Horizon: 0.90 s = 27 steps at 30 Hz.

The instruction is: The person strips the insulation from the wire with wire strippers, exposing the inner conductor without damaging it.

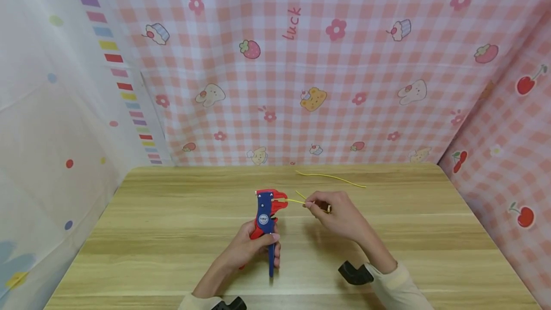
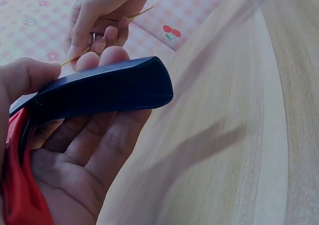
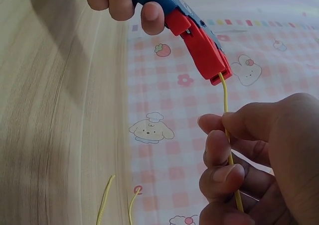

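- One red-blue wire stripper (image 1: 264, 208) above worktop; three yellow wires: held wire (image 1: 295, 201), two loose wires (image 1: 331, 176).
- Stripper's long axis near-to-far, mouth facing right, held wire's end in it.
- Left grip (image 1: 251, 249) part-closed round handles; right grip (image 1: 340, 213) pinching held wire.
- Wood-grain worktop (image 1: 172, 233), pink checked cloth (image 1: 232, 71) behind.

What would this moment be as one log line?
left hand: grips red-and-blue wire stripper | right hand: pinches thin yellow wire | wire end: at stripper's jaws
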### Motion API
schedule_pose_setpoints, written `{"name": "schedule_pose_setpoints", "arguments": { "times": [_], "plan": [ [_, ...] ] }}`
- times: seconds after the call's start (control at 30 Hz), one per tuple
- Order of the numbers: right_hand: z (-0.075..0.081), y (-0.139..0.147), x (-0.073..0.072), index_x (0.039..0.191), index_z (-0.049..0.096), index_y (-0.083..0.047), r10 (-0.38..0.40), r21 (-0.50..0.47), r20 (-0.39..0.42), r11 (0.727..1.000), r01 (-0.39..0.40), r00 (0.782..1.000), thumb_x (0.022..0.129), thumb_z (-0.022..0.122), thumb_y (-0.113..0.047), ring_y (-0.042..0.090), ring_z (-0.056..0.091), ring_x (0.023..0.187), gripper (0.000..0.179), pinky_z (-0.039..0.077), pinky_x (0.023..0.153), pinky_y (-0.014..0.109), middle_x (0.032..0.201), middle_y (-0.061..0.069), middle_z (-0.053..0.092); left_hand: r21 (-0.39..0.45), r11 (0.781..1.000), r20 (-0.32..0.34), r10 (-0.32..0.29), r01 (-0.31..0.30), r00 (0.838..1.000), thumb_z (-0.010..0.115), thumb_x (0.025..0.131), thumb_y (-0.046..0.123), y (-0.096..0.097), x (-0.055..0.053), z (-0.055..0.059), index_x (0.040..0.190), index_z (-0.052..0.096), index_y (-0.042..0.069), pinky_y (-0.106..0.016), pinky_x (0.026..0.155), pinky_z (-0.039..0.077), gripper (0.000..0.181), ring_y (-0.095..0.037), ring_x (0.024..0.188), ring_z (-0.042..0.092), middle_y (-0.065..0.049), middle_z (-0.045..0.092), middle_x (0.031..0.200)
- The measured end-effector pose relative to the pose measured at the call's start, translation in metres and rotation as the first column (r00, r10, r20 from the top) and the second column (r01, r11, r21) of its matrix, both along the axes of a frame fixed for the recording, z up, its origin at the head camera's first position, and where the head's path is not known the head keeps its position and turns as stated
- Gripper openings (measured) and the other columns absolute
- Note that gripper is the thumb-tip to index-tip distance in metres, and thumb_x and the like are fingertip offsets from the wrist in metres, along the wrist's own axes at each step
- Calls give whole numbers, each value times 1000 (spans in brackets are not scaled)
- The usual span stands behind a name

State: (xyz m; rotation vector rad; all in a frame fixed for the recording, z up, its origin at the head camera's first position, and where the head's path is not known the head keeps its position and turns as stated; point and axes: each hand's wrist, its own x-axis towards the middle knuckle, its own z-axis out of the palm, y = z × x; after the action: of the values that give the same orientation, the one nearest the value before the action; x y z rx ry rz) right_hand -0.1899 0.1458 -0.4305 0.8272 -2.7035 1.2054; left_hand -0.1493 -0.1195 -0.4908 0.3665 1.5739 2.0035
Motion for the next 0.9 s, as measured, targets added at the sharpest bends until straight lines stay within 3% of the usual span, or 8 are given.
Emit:
{"name": "schedule_pose_setpoints", "arguments": {
  "times": [0.17,0.53,0.8,0.9],
  "plan": [
    [0,0,0,92,76,-22,3,5,1,1000,-3,1000,99,69,-18,3,49,61,11,42,53,20,69,-14,59,3,1000,0,3,-3,1000,56,105,12,1,1,0,120,43,-7,-38,76,65,27,-18,72,72,-5,69,83],
    [0,0,0,90,76,-21,1,4,-20,1000,-1,1000,98,69,-16,1,47,60,12,41,52,19,67,-13,58,-27,999,-42,41,-42,998,49,104,3,4,3,-3,113,41,-9,-32,61,63,17,-15,57,65,-1,62,71],
    [-1,1,0,91,76,-22,1,14,-19,1000,0,1000,98,69,-17,2,47,60,11,41,52,19,67,-14,57,-106,991,-47,81,-86,996,68,100,24,7,4,-3,104,53,0,-31,62,61,28,-17,56,65,0,63,68],
    [-1,1,0,91,76,-22,2,10,-18,1000,-2,1000,98,69,-18,1,47,60,10,41,52,19,68,-14,57,-119,989,-61,81,-88,995,68,100,24,8,4,-2,98,55,1,-31,63,61,27,-16,56,66,0,63,67]
  ]
}}
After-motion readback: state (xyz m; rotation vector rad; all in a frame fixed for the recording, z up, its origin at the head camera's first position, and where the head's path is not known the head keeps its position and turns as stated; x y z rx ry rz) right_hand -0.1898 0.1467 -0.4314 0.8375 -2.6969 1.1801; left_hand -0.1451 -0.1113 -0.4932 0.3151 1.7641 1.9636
